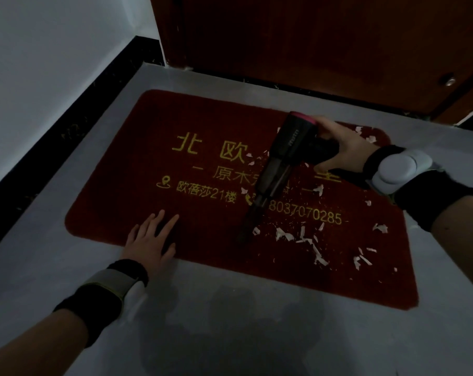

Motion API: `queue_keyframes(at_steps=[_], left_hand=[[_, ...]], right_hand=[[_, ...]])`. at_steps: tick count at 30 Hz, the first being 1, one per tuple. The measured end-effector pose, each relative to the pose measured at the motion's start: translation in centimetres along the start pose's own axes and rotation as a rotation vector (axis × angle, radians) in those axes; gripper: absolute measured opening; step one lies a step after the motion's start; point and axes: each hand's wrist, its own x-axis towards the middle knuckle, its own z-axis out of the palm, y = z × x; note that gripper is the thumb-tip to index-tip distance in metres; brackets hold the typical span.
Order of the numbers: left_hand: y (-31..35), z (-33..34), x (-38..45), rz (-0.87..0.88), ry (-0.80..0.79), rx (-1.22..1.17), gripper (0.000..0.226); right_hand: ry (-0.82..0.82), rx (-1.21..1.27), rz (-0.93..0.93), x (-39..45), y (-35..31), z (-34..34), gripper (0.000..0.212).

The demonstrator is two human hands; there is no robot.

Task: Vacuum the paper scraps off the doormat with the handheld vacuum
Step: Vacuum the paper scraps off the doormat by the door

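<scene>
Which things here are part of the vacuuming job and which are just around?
Part of the job:
- vacuum, held by the right hand
- paper scraps scattered on the mat's right half
- doormat, pressed flat by the left hand

Just around:
- door
- doorstop
- baseboard
- wrist bands

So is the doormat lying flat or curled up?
Flat. The doormat lies spread on the floor, no edge lifted, and the left hand presses its near edge.
</scene>
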Motion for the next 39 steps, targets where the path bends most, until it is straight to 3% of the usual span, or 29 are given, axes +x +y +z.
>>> queue_keyframes(at_steps=[7,10,14,17,21,24,27,34,39], left_hand=[[-0.1,0.1,0.0,0.0,0.003,-0.016,0.066],[0.0,0.1,0.0,-0.007,0.005,-0.011,0.066],[0.0,0.3,0.1,-0.014,-0.002,-0.003,0.066],[-0.1,0.4,0.1,-0.018,0.022,-0.01,0.078],[0.0,0.3,0.1,-0.015,0.009,-0.012,0.066],[0.1,0.1,0.0,-0.012,0.011,-0.014,0.067],[0.3,0.1,0.0,-0.015,0.01,-0.013,0.067],[0.3,0.2,-0.1,-0.018,0.02,-0.03,0.066],[0.3,0.3,-0.1,-0.016,0.013,-0.043,0.066]], right_hand=[[0.332,0.061,-0.026,0.4,0.8,-0.4,0.092],[0.395,0.074,-0.027,0.6,0.9,0.0,0.093],[0.297,0.114,-0.008,0.2,1.0,1.0,0.095],[0.185,0.115,-0.031,0.0,0.6,1.5,0.095],[0.001,0.125,-0.048,0.0,-0.2,2.6,0.091],[-0.046,0.111,-0.045,0.4,-1.0,3.1,0.089],[0.045,0.108,-0.058,0.8,-1.4,2.8,0.089],[0.484,0.107,0.031,1.0,0.0,2.7,0.099],[0.471,0.115,0.01,0.8,0.4,2.6,0.1]])
